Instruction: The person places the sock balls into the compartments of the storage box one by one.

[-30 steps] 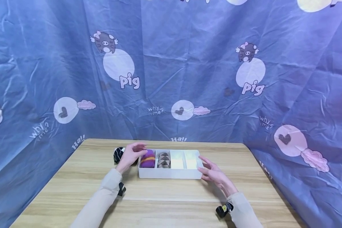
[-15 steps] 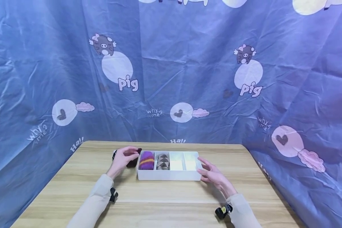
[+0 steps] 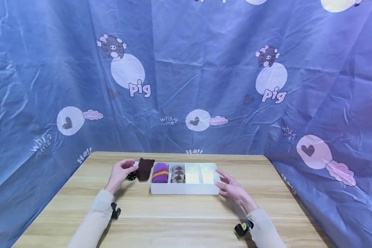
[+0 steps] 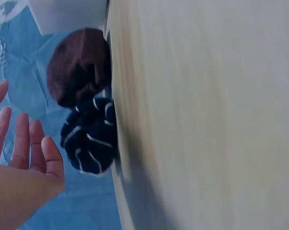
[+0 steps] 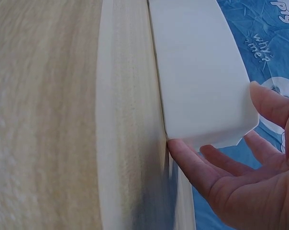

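Observation:
A long white divided box (image 3: pixel 184 188) stands mid-table. Its leftmost compartment holds a purple rolled-up sock (image 3: pixel 159 176) with an orange stripe; a grey-brown patterned rolled sock (image 3: pixel 177 175) fills the one beside it. Left of the box lies a dark brown rolled sock (image 3: pixel 145 168), with a black, white-striped rolled sock (image 4: pixel 91 136) against it. My left hand (image 3: pixel 121 174) is over the striped sock, fingers loosely bent and apart from it in the left wrist view. With thumb and fingers about its right end, my right hand (image 3: pixel 234 193) holds the box.
The two right compartments of the box show bare white floors. The wooden table (image 3: pixel 186 220) extends in front and to both sides. A blue printed curtain (image 3: pixel 179 75) hangs around its back and sides.
My left hand has moved left from the purple sock, past the brown sock, to the striped one. The brown sock is now uncovered. My right hand stays at the box's end.

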### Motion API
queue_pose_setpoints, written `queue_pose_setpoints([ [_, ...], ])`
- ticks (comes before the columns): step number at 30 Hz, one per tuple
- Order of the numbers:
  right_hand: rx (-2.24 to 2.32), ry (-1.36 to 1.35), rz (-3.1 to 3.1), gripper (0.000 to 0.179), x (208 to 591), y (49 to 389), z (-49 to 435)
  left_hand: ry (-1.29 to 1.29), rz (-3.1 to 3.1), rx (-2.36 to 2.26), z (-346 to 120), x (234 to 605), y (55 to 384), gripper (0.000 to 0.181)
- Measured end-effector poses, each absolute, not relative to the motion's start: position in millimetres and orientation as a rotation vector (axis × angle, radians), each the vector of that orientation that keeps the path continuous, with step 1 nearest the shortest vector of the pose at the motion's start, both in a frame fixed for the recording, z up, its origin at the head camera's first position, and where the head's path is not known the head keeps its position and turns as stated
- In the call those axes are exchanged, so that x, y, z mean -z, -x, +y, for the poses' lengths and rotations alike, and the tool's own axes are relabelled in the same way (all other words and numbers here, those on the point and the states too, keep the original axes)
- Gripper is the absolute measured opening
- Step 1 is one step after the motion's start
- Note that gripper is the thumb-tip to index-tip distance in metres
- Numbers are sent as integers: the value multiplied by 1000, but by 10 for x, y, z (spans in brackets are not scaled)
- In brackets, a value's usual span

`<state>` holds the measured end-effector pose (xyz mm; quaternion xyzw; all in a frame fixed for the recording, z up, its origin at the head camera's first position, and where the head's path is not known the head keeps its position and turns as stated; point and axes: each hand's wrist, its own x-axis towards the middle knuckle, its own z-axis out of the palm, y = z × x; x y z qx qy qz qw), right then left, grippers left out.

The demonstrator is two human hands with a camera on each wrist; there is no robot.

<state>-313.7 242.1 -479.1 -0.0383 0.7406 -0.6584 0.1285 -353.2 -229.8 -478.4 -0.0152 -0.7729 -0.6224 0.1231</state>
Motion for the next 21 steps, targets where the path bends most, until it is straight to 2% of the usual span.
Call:
queue_pose_setpoints([
  [12,1903,129,2153,72,4804,3122,2423,-9,-2403,1763,-2569,4780,3582,60],
  [21,1916,103,2159,70,4796,3137,2410,37,-2508,1686,-2677,4790,3765,59],
])
